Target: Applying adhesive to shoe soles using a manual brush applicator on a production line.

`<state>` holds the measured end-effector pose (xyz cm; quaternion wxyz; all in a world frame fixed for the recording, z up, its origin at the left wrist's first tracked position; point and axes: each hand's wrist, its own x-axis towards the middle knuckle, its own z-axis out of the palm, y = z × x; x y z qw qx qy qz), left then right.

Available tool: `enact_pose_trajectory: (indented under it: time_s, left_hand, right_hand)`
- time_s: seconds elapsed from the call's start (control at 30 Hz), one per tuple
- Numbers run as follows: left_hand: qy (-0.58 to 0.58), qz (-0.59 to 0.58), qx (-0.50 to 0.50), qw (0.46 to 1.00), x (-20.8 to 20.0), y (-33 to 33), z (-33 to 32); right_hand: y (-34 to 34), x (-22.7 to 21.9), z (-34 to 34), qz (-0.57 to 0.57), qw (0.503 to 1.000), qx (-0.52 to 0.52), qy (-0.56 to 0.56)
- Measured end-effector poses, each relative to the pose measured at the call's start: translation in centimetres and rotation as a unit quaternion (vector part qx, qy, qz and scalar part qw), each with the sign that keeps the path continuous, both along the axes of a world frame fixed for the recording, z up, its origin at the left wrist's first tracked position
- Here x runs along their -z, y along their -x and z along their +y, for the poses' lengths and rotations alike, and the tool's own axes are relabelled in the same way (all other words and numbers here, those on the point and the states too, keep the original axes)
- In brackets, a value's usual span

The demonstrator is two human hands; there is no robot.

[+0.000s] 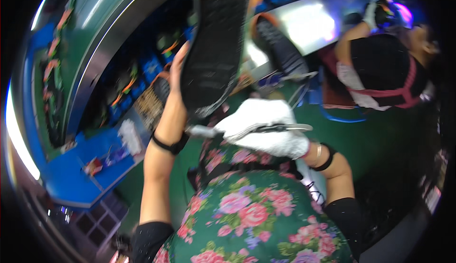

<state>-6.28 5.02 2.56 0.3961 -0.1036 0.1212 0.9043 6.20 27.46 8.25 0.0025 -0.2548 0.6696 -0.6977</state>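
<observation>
A shoe (216, 49) is held up in front of me with its black sole toward my view and a strip of orange at its far right edge. My left hand (176, 73), bare, grips the shoe's left side; most of its fingers are hidden behind the sole. My right hand (260, 123) wears a white glove and is closed around a slim metal hand tool (203, 131) with a grey tip and a thin curved handle. The tool's tip points left, just below the sole's near end; blur hides whether they touch, and its exact kind is unclear.
Another dark shoe (280, 47) lies at the shiny metal table (311, 23). To the left run a curved conveyor edge (102, 42) and a blue table (78, 175) with a white cloth (129, 137). A co-worker (384, 66) works at the far right.
</observation>
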Motion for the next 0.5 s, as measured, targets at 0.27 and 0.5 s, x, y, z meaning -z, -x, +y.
enact_pose_trajectory:
  time_s: [0.27,0.5]
  left_hand:
    - [-0.077,-0.079,0.030,0.993,0.1,-7.7,2.7]
    - [-0.021,-0.096,-0.122,0.988,3.3,-9.0,-0.5]
  right_hand:
    - [6.9,0.1,4.9,0.267,0.925,0.214,-0.166]
    - [4.9,-0.4,0.9,0.247,0.948,0.108,-0.168]
